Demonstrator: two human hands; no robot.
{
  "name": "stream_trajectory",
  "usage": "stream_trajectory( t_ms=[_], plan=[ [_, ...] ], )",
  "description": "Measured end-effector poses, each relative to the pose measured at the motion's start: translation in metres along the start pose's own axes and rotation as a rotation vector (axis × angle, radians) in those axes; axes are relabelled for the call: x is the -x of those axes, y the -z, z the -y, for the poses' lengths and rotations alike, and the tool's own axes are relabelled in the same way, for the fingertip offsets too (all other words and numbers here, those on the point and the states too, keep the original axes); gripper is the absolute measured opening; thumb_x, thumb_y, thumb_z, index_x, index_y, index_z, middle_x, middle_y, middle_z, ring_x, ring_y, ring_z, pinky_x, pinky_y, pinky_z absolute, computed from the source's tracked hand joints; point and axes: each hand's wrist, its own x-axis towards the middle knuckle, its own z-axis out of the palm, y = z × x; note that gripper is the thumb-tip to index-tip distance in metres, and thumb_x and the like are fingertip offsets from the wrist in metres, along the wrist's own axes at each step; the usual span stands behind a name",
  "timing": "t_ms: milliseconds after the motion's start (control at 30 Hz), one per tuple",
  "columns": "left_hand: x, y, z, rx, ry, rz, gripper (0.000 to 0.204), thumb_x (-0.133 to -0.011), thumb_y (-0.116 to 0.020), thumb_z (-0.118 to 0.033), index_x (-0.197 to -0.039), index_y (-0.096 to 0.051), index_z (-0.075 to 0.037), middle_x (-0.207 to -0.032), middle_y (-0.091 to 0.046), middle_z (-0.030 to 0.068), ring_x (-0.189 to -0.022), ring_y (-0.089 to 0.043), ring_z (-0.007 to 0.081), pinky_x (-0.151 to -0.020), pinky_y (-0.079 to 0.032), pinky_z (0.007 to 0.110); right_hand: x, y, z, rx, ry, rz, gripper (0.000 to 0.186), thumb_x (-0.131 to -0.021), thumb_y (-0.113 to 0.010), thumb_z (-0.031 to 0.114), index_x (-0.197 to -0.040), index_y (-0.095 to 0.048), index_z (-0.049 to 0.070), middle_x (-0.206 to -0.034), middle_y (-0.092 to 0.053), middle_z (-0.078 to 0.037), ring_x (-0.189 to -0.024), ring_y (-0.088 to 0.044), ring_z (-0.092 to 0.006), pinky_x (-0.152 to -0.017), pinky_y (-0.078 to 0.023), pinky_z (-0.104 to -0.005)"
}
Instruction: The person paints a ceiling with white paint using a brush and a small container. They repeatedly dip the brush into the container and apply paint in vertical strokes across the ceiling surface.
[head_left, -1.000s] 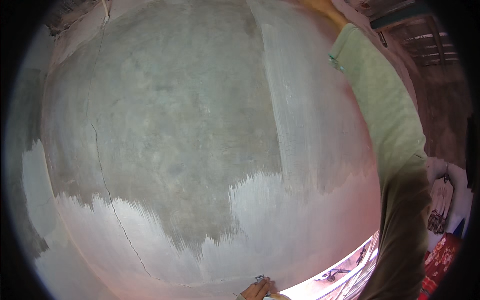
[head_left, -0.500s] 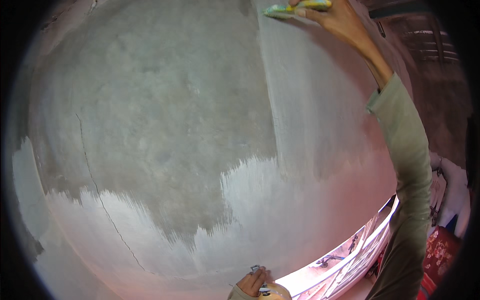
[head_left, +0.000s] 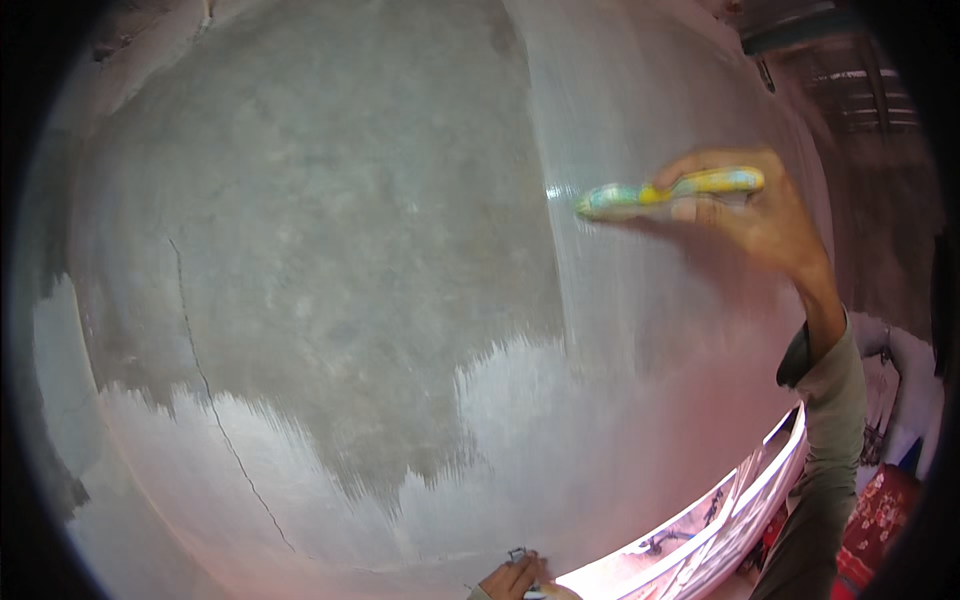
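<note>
"One brush (head_left: 655,193) was clamped in the right hand (head_left: 772,228), near the edge of the pale coat (head_left: 650,300); coating of the wall (head_left: 340,200) seemed underway."
"And the left hand (head_left: 508,580)?"
"Fingers curled; grip couldn't be told. Even, edge-following pressure seemed called for next."

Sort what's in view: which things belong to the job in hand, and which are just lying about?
In the job:
brush, in the right hand
partly coated wall, at the bristles

Just about:
red flowered cloth, lower right
small metallic piece by the left hand, possibly; its use is unclear
</note>
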Motion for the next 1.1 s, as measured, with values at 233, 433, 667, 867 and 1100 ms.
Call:
stream_trajectory(
  t_ms=[233, 433, 667, 867, 1100],
  plan=[
    [-0.013, -0.004, 0.009, 0.364, 0.409, 0.126, 0.040, -0.107, -0.047, -0.030, -0.131, -0.063, -0.003, -0.115, -0.072, 0.0187, -0.105, -0.069, 0.0314, -0.092, -0.053, 0.045, -0.153, -0.002, -0.041, 0.083, 0.226, -0.564, 0.020, -0.091, -0.070, 0.012, -0.104, -0.075, -0.002, -0.089, -0.077, -0.012, -0.081, -0.068, -0.0145, -0.074, -0.053, -0.0334],
    [-0.010, -0.014, 0.015, 0.228, 0.157, 0.086, 0.044, -0.100, -0.057, -0.028, -0.132, -0.061, 0.001, -0.127, -0.066, 0.0242, -0.111, -0.066, 0.0386, -0.096, -0.052, 0.048, -0.247, 0.004, -0.063, 0.123, 0.236, -0.584, 0.022, -0.091, -0.070, 0.014, -0.106, -0.076, -0.001, -0.091, -0.077, -0.013, -0.084, -0.069, -0.0143, -0.076, -0.054, -0.0347],
    [0.005, 0.014, -0.014, -0.185, -0.168, -0.078, 0.055, -0.090, -0.065, -0.029, -0.136, -0.060, -0.001, -0.140, -0.057, 0.0281, -0.130, -0.054, 0.0440, -0.111, -0.043, 0.050, -0.261, -0.042, -0.081, 0.113, 0.296, -0.521, 0.023, -0.089, -0.071, 0.016, -0.103, -0.076, -0.001, -0.091, -0.077, -0.014, -0.082, -0.069, -0.0147, -0.075, -0.053, -0.0349],
    [-0.001, 0.012, -0.007, -0.107, -0.101, 0.049, 0.057, -0.089, -0.066, -0.032, -0.137, -0.060, -0.002, -0.140, -0.057, 0.0272, -0.131, -0.054, 0.0427, -0.112, -0.043, 0.049, -0.257, -0.015, -0.073, 0.124, 0.266, -0.528, 0.023, -0.088, -0.072, 0.017, -0.102, -0.076, -0.001, -0.091, -0.077, -0.014, -0.081, -0.069, -0.0170, -0.075, -0.053, -0.0355],
    [-0.013, 0.023, -0.033, -0.113, -0.248, -0.044, 0.057, -0.085, -0.071, -0.024, -0.137, -0.060, -0.002, -0.139, -0.058, 0.0267, -0.131, -0.055, 0.0430, -0.111, -0.043, 0.049, -0.254, -0.005, -0.078, 0.153, 0.239, -0.503, 0.023, -0.088, -0.073, 0.018, -0.100, -0.077, -0.001, -0.092, -0.077, -0.014, -0.081, -0.071, -0.0196, -0.074, -0.054, -0.0365]
  ],
)
